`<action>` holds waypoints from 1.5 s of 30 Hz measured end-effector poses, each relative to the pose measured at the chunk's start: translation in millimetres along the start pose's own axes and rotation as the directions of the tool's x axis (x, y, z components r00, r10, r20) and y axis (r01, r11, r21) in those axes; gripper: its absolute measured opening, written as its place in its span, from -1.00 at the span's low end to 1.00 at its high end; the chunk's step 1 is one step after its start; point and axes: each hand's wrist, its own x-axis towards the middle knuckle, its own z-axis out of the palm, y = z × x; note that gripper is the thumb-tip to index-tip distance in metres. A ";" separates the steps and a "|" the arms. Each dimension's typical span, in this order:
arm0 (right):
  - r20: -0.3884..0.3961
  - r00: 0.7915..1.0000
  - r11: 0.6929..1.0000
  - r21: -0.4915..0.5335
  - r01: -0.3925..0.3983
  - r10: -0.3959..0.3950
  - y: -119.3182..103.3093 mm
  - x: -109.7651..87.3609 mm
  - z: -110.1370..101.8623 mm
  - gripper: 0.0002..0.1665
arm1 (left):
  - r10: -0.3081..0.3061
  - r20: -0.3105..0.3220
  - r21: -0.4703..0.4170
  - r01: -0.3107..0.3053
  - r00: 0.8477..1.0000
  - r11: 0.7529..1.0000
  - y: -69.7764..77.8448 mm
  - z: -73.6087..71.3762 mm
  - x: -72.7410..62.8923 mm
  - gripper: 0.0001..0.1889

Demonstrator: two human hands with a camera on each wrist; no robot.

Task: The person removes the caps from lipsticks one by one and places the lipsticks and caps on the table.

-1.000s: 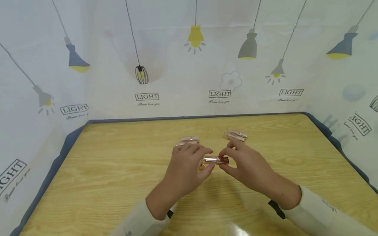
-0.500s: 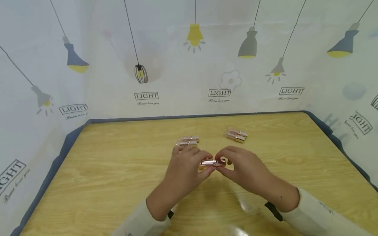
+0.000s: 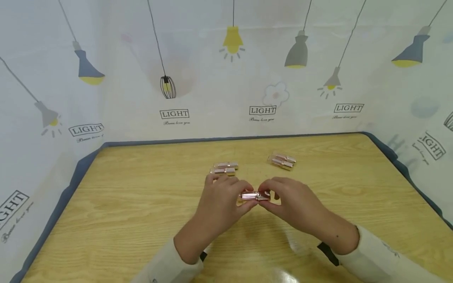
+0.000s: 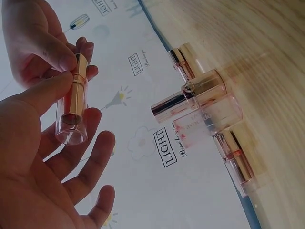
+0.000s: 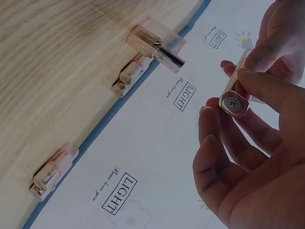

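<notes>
Both hands hold one lipstick (image 3: pixel 250 195), a rose-gold tube with a clear cap, level above the table. My left hand (image 3: pixel 221 202) pinches the clear cap end between thumb and index finger, its other fingers spread loosely in the left wrist view. My right hand (image 3: pixel 295 204) pinches the shiny base. The clear cap (image 4: pixel 71 131) covers the tube in the left wrist view, and the base's round end label (image 5: pixel 233 105) shows in the right wrist view. The fingers hide part of the tube.
Beyond the left hand lie two lipsticks (image 3: pixel 224 171) side by side. Another pair (image 3: pixel 283 162) lies farther right. Wrist views also show a nearer lipstick (image 4: pixel 167 107) beside a clear printed piece (image 4: pixel 209 119). A printed cloth (image 3: pixel 212 78) surrounds the wooden table (image 3: pixel 141 196).
My right hand has moved left against the left hand, bringing base and clear cap together. Over the last half second the hands stay nearly still.
</notes>
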 end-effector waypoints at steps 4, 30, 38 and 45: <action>0.008 1.000 1.000 0.017 -0.013 0.013 1.3 -1.3 -0.7 -0.77 | 0.005 -0.005 0.003 -0.005 1.000 1.000 0.1 0.1 -0.2 -0.73; 0.017 1.000 0.996 0.084 -0.009 0.008 1.4 3.3 -3.1 -0.78 | -0.040 0.019 0.009 0.040 0.999 0.999 -2.2 -5.1 -0.4 -0.73; 0.040 0.999 0.992 0.127 0.001 -0.006 6.0 7.1 -3.9 -0.77 | -0.036 0.007 0.017 0.036 0.999 0.999 -4.5 -6.8 0.4 -0.76; 0.041 0.999 0.989 0.146 0.027 -0.033 5.9 8.6 -6.0 -0.78 | -0.014 0.008 0.022 0.013 1.000 1.000 -7.3 -11.3 0.1 -0.76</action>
